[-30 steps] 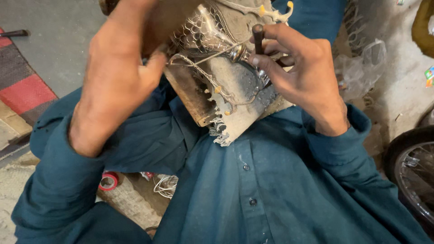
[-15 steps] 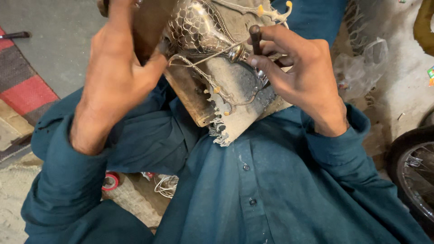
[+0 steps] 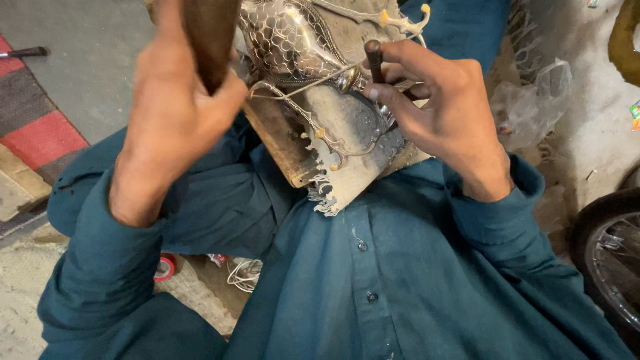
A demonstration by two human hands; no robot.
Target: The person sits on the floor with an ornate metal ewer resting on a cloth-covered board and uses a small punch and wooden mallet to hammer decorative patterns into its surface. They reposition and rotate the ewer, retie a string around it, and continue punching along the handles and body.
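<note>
Fingers of the right hand are seen pinched together around one short dark punch, which is held upright at upper centre of the frame, its lower end set against the metal. Fingers of the left hand are wrapped tight around one brown wooden mallet handle at upper left of centre; the head of that tool is cut off by the top edge.

One embossed silvery metal piece, worked with a scale-like pattern and curling wire-like edges, is found between the two hands at top centre. It is laid on one wooden block, and one frayed grey cloth is seen hanging below it against the chest. Part of the metal is hidden by the right thumb and by the mallet handle.

Only one view is given. Two teal sleeves and one buttoned teal shirt fill the lower half of the frame. At upper left, one red and grey mat lies on the floor, with one dark tool beside it. One red tape roll and one tangle of white cord are seen at lower left, partly covered by the left arm. One crumpled clear plastic bag lies at upper right, and one spoked wheel is cut off by the right edge.
</note>
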